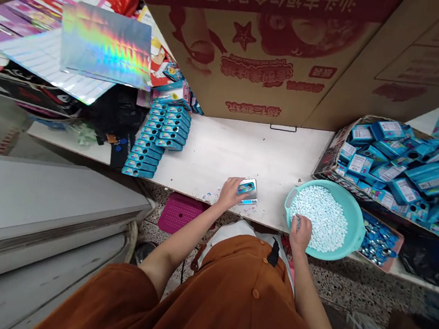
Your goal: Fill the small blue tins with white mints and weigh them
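My left hand (pixel 230 194) has its thumb and fingers around the near end of a small blue box (pixel 246 187). That box lies on or just above a small pocket scale (pixel 253 195) with a lit blue display, near the table's front edge. At the left rim of a turquoise plastic basin (pixel 356 222), my right hand (pixel 300 233) is closed, its fingertips bent together over small white pellet-like candies (pixel 322 218). Whatever those fingers hold is too small to make out.
Stacked blue boxes (pixel 157 139) stand in rows at the left. A large cardboard carton (pixel 254 68) blocks the back. On the right are a carton of loose blue boxes (pixel 396 163) and a tray of shiny blue pieces (pixel 379 243). Loose pellets lie by the scale.
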Demonstrator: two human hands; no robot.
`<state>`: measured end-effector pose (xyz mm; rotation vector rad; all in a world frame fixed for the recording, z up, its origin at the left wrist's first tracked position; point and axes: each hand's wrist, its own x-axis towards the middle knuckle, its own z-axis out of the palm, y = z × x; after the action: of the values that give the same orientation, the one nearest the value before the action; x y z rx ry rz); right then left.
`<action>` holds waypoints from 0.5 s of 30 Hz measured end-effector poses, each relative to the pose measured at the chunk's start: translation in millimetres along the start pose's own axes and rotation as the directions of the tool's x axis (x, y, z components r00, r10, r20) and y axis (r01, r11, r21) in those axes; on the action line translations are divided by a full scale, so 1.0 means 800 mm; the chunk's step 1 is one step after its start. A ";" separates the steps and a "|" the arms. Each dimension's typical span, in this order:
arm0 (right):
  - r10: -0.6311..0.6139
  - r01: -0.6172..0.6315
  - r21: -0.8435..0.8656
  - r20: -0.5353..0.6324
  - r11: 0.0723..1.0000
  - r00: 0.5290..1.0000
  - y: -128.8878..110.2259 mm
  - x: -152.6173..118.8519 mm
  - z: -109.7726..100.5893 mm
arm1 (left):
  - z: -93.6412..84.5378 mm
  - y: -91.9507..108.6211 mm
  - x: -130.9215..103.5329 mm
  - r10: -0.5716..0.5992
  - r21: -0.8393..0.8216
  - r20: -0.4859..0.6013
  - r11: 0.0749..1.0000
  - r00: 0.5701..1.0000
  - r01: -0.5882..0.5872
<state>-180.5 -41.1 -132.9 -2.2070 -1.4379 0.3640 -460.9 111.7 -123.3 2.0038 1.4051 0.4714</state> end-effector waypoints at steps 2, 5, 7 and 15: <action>-0.012 0.012 0.006 0.014 1.000 1.000 0.003 0.000 0.000 | 0.006 0.009 0.015 0.024 0.054 0.093 0.998 0.995 -0.029; -0.044 0.043 0.009 0.025 0.999 0.999 0.011 0.004 0.003 | 0.002 0.004 0.029 0.031 0.095 0.199 0.994 0.979 -0.051; -0.073 0.072 0.015 0.041 0.997 0.996 0.015 0.008 0.007 | -0.018 -0.015 0.031 0.012 0.120 0.178 0.992 0.984 -0.033; -0.098 0.102 -0.020 0.122 0.995 0.988 0.007 0.019 0.009 | -0.194 -0.175 0.013 -0.202 0.279 -0.141 0.931 0.969 0.235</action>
<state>-173.4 -27.7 -141.0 -2.1555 -1.6191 0.4532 -650.5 198.3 -105.2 2.0389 1.8357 0.2889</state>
